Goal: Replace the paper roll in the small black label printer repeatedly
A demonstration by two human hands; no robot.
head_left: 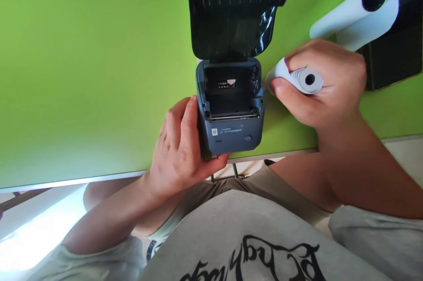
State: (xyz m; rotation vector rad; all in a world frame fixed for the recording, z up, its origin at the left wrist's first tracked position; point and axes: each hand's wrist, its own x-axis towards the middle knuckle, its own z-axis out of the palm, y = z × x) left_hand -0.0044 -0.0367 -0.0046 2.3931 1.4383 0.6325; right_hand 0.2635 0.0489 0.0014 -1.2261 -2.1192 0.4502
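Observation:
A dark blue-grey label printer [229, 133] stands near the table's front edge. Its black lid [231, 29] is swung up and back, so the paper bay [231, 100] shows with no roll inside. My left hand [183, 144] grips the printer's left side and front corner, thumb at the front. Just right of the printer, my right hand [325, 82] is closed around a small white paper roll [310, 80]. The roll's end with its dark core hole faces up, and a loose flap of paper sticks out toward the printer.
Behind my right hand stands a larger white paper roll [350, 12] with a wide hollow core. A black phone-like slab [396, 51] lies at the right, partly behind that roll. The green table [82, 73] ends at a pale front edge close to my lap.

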